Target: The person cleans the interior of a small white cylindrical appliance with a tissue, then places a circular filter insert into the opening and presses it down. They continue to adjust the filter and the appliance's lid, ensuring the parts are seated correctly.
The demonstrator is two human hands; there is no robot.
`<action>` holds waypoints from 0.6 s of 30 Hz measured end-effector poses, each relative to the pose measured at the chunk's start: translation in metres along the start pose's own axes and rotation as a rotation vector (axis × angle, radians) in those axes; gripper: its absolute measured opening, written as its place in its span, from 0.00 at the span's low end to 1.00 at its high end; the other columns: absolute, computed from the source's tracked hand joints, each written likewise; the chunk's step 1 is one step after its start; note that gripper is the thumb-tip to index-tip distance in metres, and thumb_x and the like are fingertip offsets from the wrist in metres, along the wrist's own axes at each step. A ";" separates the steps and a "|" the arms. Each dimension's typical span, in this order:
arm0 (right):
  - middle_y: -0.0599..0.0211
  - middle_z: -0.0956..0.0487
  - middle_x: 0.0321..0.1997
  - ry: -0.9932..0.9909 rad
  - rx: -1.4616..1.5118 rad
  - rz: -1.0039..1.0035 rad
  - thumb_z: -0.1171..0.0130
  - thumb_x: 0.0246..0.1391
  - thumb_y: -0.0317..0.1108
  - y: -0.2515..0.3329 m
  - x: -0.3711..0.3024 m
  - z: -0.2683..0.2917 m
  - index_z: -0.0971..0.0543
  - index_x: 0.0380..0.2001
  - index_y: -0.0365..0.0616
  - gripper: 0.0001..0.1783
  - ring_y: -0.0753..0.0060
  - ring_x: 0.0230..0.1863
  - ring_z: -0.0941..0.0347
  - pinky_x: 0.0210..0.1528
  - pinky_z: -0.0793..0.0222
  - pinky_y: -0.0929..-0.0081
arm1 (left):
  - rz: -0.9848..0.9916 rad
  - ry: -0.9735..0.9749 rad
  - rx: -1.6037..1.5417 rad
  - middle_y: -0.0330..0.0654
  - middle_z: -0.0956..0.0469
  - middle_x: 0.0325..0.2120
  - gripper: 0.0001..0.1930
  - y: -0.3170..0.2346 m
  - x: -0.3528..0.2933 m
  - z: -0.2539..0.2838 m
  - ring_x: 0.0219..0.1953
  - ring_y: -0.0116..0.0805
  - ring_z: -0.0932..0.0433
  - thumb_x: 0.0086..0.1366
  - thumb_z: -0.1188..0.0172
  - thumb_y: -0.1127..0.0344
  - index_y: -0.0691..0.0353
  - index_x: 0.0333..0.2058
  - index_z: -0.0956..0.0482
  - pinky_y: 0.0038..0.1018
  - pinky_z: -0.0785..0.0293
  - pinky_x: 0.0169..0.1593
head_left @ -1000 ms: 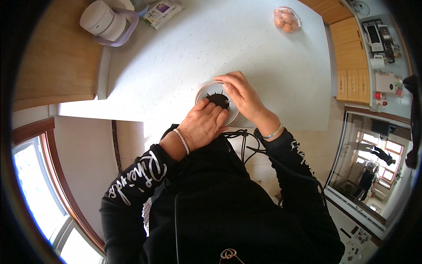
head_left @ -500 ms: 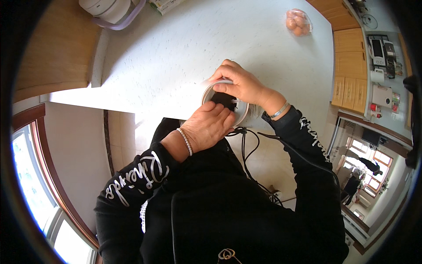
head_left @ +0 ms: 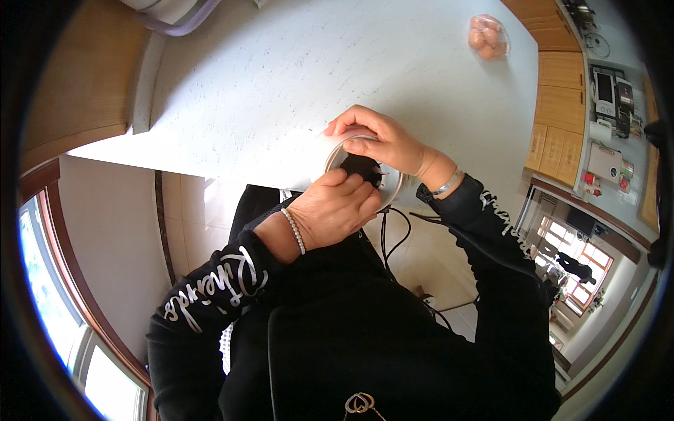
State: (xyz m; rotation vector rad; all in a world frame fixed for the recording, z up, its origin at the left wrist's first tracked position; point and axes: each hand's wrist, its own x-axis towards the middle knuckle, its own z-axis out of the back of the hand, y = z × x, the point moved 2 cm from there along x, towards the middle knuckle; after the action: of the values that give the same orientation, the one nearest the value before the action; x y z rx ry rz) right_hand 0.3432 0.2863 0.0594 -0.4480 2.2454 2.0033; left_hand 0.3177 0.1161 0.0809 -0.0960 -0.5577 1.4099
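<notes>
Just over the near edge of the pale counter, I hold a round container (head_left: 338,157) with a whitish rim and a dark inside, its opening facing up toward me. Small pale bits or prongs show against the dark part, too small to make out. My right hand (head_left: 394,144) grips the far rim, its thumb on the inner side and its fingers around the outside. Across the near side lies my left hand (head_left: 330,209), fingers bent and pressed together over the rim at the dark inside. Its fingertips are partly hidden.
Several eggs in a clear plastic bag (head_left: 488,38) lie at the counter's far right. A white appliance with a lilac handle (head_left: 184,27) stands far left, near a wooden panel (head_left: 77,84). Black cords (head_left: 398,238) hang below my hands. Wooden cabinets (head_left: 559,112) stand at right.
My left fingers have curled more over the container's dark inside. My right hand keeps its grip on the rim. The whole view has shifted slightly.
</notes>
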 end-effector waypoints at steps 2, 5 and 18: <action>0.61 0.26 0.56 -0.007 -0.015 -0.035 0.43 0.63 0.36 0.003 -0.001 -0.002 0.29 0.49 0.40 0.15 0.68 0.61 0.32 0.63 0.35 0.70 | -0.001 -0.015 0.007 0.34 0.28 0.28 0.13 -0.001 0.001 0.005 0.34 0.30 0.28 0.62 0.40 0.54 0.55 0.36 0.27 0.27 0.36 0.42; 0.60 0.29 0.62 -0.092 -0.035 -0.087 0.44 0.64 0.37 0.010 -0.008 0.000 0.30 0.58 0.40 0.22 0.66 0.67 0.36 0.67 0.41 0.69 | 0.052 0.057 -0.045 0.37 0.26 0.31 0.14 -0.002 0.001 0.011 0.37 0.33 0.27 0.61 0.40 0.54 0.57 0.37 0.26 0.28 0.37 0.47; 0.62 0.27 0.61 -1.158 0.001 -0.012 0.44 0.64 0.33 -0.111 -0.151 0.013 0.29 0.57 0.41 0.20 0.69 0.64 0.32 0.63 0.36 0.73 | 0.114 -0.055 -0.176 0.45 0.22 0.40 0.17 -0.013 0.006 0.023 0.48 0.45 0.24 0.50 0.30 0.70 0.61 0.39 0.24 0.39 0.32 0.54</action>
State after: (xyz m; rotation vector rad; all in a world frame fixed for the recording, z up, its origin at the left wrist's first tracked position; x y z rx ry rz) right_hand 0.5168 0.3119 -0.0081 0.5750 1.4576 1.5597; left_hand 0.3205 0.1132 0.1077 -0.2335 -0.7309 1.4759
